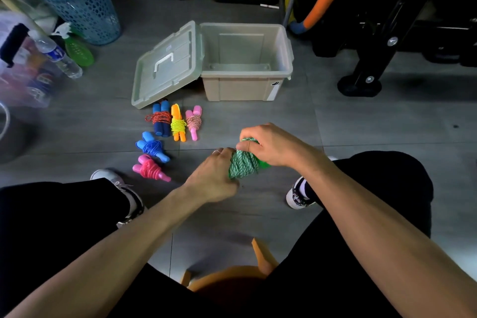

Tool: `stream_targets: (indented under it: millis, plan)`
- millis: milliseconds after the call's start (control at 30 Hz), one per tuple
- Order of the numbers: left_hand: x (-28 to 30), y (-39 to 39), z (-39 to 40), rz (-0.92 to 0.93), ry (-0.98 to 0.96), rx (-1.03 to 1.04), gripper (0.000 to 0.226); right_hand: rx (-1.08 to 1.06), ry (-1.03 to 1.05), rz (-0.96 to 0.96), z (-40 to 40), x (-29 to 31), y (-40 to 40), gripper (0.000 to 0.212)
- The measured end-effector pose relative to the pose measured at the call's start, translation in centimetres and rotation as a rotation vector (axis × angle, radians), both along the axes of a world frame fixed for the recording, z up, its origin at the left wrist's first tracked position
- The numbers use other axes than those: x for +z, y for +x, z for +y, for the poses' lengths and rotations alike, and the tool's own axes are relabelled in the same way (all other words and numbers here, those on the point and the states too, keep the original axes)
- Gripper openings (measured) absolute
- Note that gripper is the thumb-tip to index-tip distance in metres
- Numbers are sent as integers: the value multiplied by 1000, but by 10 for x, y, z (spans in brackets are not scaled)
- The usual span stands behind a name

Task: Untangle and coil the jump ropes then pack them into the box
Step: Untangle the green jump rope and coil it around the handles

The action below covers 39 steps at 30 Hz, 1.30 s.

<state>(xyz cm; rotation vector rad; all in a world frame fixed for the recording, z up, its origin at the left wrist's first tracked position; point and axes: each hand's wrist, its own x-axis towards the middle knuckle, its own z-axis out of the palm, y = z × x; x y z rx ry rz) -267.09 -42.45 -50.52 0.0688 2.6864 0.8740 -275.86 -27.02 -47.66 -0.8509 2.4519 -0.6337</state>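
Both my hands hold a green jump rope (244, 164) wound into a thick bundle above the floor. My left hand (215, 174) grips its lower end and my right hand (268, 146) grips the top, with a green handle tip showing beside it. Several coiled ropes lie on the floor to the left: a dark blue one with red cord (160, 121), an orange one with yellow cord (178, 123), a pale pink one (193, 122), a blue one (152, 147) and a pink one (151, 168). The beige box (245, 85) stands open behind them, nothing visible inside.
The box lid (167, 64) leans open to the left. A blue mesh basket (77, 0), a water bottle (60, 58) and a green spray bottle (77, 50) stand at the far left. Black equipment legs (361, 80) fill the right. My shoes (299, 195) flank the hands; an orange stool (232, 279) is under me.
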Motion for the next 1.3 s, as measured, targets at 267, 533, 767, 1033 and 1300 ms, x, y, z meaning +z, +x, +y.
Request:
stream_targets:
  millis: [267,533,767,1033,1300]
  plan:
    - [19,-24,-41,-982,730,49,43,115,-372,356,-3,-2,18,33]
    - [-8,-29,-11,-458,350,414,12,93,-29,608,17,-8,13,40]
    - [-11,-37,-11,-35,-340,325,36,42,200,364,-10,-4,42,47]
    - [-2,-39,6,83,-589,183,40,-396,-50,234,0,1,20,41]
    - [12,-31,23,163,-348,227,40,-898,-600,60,-9,-6,3,24]
